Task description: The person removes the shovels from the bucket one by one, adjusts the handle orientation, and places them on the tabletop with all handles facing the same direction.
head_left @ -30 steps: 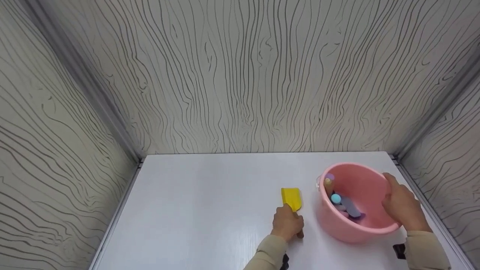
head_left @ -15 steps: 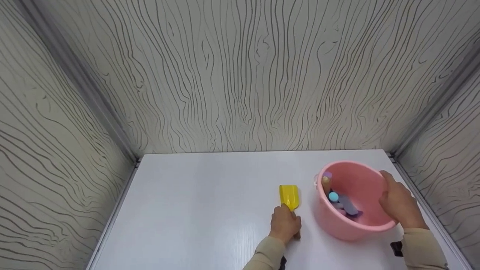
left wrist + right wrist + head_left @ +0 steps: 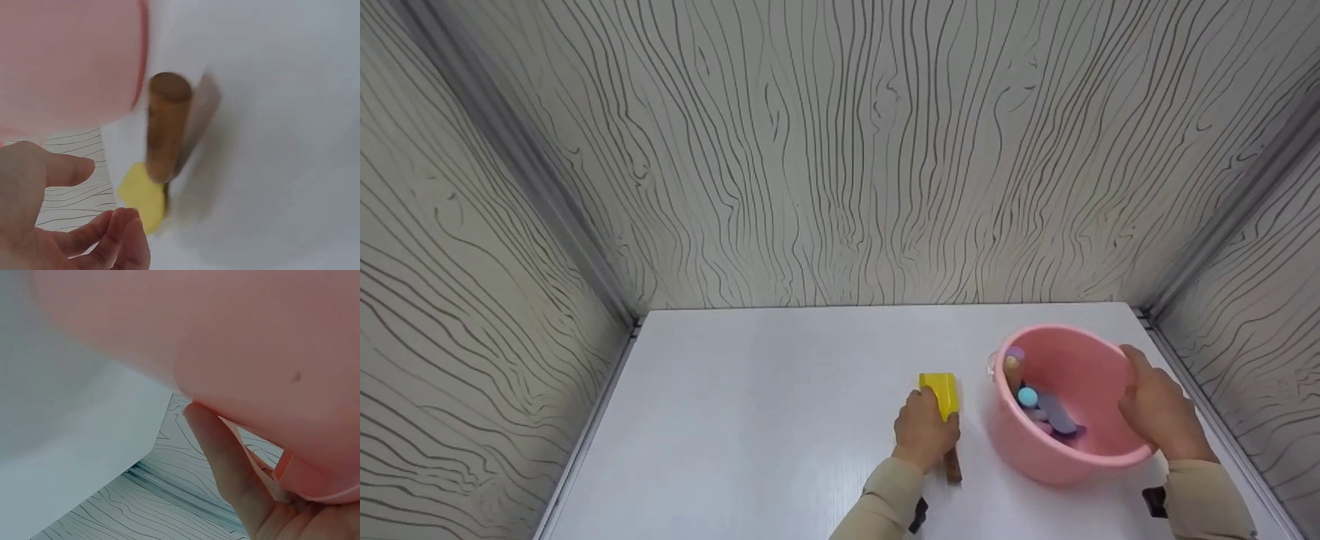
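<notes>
A: Risks, nearest first?

B: From where I stand, the wooden handle (image 3: 953, 466) of the yellow shovel (image 3: 940, 386) is nearest, low over the white table (image 3: 765, 420); whether it lies flat, I cannot tell. Should the left hand (image 3: 921, 433) take only the blade, I judge the handle may swing and knock the pink bucket (image 3: 1026, 450) just beside it.

A: And beyond?

B: A hard pull by the right hand (image 3: 1162, 412) could tip the bucket and spill the turquoise piece (image 3: 1027, 397) and its neighbours.

A: Fingers?

B: Left: thumb and fingertips stand apart around the blade, not clenched; contact unconfirmed. Right: curled, gripping the bucket's rim.
</notes>
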Tool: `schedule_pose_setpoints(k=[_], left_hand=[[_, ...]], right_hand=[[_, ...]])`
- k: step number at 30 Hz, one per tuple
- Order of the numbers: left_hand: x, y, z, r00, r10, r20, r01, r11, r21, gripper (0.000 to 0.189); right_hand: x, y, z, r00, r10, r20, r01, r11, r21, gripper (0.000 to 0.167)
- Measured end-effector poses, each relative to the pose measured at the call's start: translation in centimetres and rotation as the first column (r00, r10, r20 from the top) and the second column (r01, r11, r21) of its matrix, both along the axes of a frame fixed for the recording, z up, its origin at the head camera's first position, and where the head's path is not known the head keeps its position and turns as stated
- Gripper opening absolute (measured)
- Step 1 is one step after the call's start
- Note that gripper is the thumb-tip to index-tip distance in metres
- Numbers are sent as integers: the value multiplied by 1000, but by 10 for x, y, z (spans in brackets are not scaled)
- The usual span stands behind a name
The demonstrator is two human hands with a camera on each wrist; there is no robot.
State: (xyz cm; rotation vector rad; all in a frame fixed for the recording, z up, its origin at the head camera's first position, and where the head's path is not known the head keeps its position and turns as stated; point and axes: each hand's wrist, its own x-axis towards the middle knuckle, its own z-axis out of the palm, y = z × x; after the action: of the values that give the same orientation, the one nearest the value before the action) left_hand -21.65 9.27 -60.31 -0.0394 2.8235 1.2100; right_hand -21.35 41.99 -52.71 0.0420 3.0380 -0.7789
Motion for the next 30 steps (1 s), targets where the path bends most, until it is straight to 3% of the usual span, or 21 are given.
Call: schedule_pose_setpoints(k=[5,12,18,25,27,30], left_hand=[[-12,1,22,989,-52,-139,34,991,-130,39],[-19,6,59,957,-130,-260,80,978,-191,27],[-19,15,86,939,-176,-294,123,974,-189,29],[-25,23,109,925,-243,-293,195,964,-183,26],[-26,27,115,905,-286,-315,229,951,-207,26],[-27,37,123,840,-381,-386,256,906,-338,25]], right_hand=[[-2,4,0,1000,11,-19,-11,999,40,68],[-1,2,-1,1000,3,2,-3,1000,18,67],[0,2,-1,1000,2,2,-2,1000,13,67],[1,-1,-3,1000,-3,18,2,1000,8,68],[1,-1,-2,1000,-5,20,5,1000,2,66],[0,-1,0,1000,-2,0,2,1000,9,64]])
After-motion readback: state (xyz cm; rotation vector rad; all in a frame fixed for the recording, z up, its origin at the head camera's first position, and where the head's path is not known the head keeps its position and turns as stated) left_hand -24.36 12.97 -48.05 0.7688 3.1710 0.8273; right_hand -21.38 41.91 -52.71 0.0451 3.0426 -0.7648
